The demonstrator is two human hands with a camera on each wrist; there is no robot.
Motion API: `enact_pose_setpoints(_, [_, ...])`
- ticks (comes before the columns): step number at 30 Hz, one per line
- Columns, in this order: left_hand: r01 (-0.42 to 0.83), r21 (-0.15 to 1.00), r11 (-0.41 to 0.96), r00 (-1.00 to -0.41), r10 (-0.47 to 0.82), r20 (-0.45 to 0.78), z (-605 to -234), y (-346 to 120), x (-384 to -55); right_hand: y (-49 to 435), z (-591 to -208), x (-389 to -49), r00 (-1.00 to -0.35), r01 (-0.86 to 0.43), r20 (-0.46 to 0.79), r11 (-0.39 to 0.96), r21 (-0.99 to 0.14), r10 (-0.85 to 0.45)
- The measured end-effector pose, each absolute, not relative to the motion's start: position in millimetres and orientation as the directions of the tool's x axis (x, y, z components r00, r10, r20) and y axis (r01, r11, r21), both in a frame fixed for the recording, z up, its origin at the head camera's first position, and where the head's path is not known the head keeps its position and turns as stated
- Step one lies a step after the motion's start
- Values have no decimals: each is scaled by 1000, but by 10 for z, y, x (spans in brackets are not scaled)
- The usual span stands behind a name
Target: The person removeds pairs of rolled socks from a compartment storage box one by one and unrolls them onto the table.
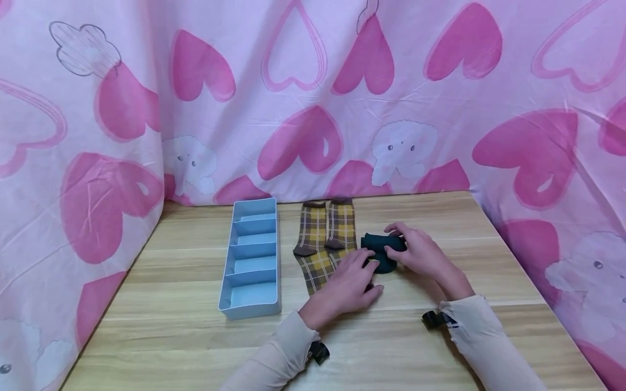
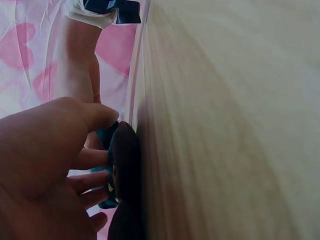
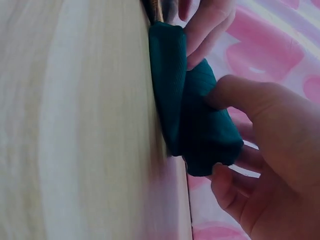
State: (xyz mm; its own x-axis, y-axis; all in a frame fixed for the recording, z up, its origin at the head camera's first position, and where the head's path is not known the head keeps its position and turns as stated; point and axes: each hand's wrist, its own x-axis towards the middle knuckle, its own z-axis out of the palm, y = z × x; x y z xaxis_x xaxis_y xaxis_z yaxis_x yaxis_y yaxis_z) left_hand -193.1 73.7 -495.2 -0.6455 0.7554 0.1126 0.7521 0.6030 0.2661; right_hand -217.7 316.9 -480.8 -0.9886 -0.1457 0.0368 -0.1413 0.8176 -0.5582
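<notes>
A dark green sock bundle (image 1: 383, 264), partly folded into a roll, lies on the table right of centre. My right hand (image 1: 424, 252) grips the rolled part; in the right wrist view the thumb presses one side of the green roll (image 3: 207, 132) and the fingers reach round the other. My left hand (image 1: 344, 285) rests at the bundle's left side, its fairly straight fingers touching the green cloth. Beside it lies a pair of brown and yellow plaid socks (image 1: 313, 225), flat, their lower parts partly hidden under the left hand and forearm.
A blue-grey organizer box (image 1: 250, 312) with several compartments in a row stands on the wood-patterned table (image 1: 161, 304), left of the plaid socks. A pink heart-patterned curtain (image 1: 293, 136) hangs behind the table and along both sides.
</notes>
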Motion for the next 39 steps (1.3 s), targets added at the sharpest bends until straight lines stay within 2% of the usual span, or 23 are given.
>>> enact_pose_setpoints(7, [776, 266, 572, -610, 788, 83, -4926, 718, -1899, 3158, -4823, -2194, -976, -218, 137, 829, -515, -172])
enact_pose_setpoints(15, [786, 267, 558, -598, 796, 96, -4914, 707, -1883, 3166, -4796, -2155, -979, -196, 53, 849, -491, -195])
enact_pose_setpoints(26, [789, 254, 559, -592, 802, 73, -4939, 735, -1876, 3160, -4880, -2196, -950, -275, 259, 854, -442, -173])
enact_pose_setpoints(34, [786, 235, 572, -597, 800, 51, -4895, 746, -1850, 3146, -4870, -2184, -966, -244, 184, 871, -426, -181])
enact_pose_setpoints(39, [796, 228, 561, -583, 812, 39, -4908, 757, -1831, 3116, -4876, -2188, -965, -245, 189, 885, -397, -183])
